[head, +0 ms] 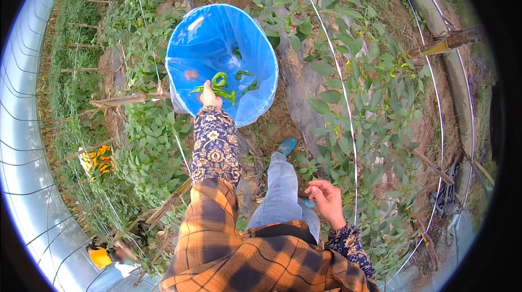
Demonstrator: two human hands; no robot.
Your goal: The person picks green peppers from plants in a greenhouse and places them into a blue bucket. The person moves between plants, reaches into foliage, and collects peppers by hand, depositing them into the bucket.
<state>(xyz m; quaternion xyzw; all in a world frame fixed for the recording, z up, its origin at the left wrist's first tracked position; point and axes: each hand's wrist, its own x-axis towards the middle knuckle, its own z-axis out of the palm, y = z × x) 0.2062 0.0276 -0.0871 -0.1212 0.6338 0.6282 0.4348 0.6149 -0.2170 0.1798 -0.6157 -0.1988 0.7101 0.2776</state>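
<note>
My left hand [211,97] reaches over the near side of a blue bucket [191,43] lined with a clear plastic bag [261,104]. Long, curled green peppers [225,93] stick out from its grip, above the inside of the bucket. Farther in, a few more green peppers [243,74] lie against the liner. My right hand [327,203] hangs low by my right leg, fingers loosely bent and apart, with nothing in it. Leafy pepper plants [334,96] grow close beside that hand.
White strings [341,79] run along both plant rows, tied to wooden stakes [130,99]. Grey mulch film [299,75] covers soil. My blue shoe [286,145] stands between the rows. Plastic sheeting [20,128] curves along the left. Another person [124,254] is at lower left.
</note>
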